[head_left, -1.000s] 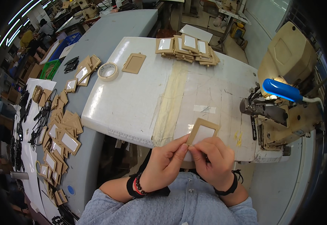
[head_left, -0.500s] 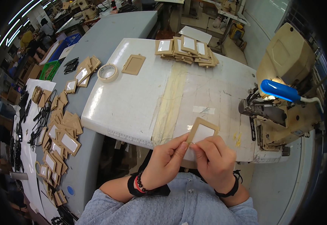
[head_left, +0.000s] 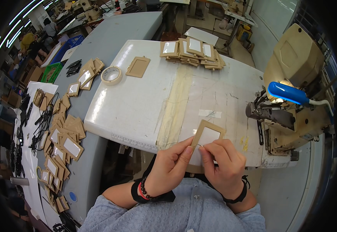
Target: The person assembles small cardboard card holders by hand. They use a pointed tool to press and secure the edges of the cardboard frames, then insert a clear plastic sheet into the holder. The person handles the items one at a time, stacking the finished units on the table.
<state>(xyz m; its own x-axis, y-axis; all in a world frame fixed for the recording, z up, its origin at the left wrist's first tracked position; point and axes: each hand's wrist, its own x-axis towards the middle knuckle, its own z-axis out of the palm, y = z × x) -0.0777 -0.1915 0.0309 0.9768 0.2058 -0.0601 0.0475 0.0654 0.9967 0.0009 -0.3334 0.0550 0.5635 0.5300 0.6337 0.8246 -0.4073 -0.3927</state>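
Just over the front edge of the white table, my left hand (head_left: 167,166) pinches the left side of a tan card holder (head_left: 209,135) between thumb and fingers. The holder has a raised border around a white window and is tilted. My right hand (head_left: 226,165) is closed in a pinch over the window, thumb against forefinger. Whatever sits between those fingertips is too small to make out. The right fingers cover the holder's lower right part.
A sewing machine (head_left: 292,116) with a blue lamp (head_left: 288,92) stands at right. Stacked card holders (head_left: 195,45), one single holder (head_left: 138,66) and a tape roll (head_left: 111,75) lie on the white table (head_left: 133,104). Many more holders (head_left: 72,147) are heaped on the grey table at left.
My right fingertips have shifted slightly up and right, from the holder's left border onto its window. The left hand keeps its grip almost unmoved.
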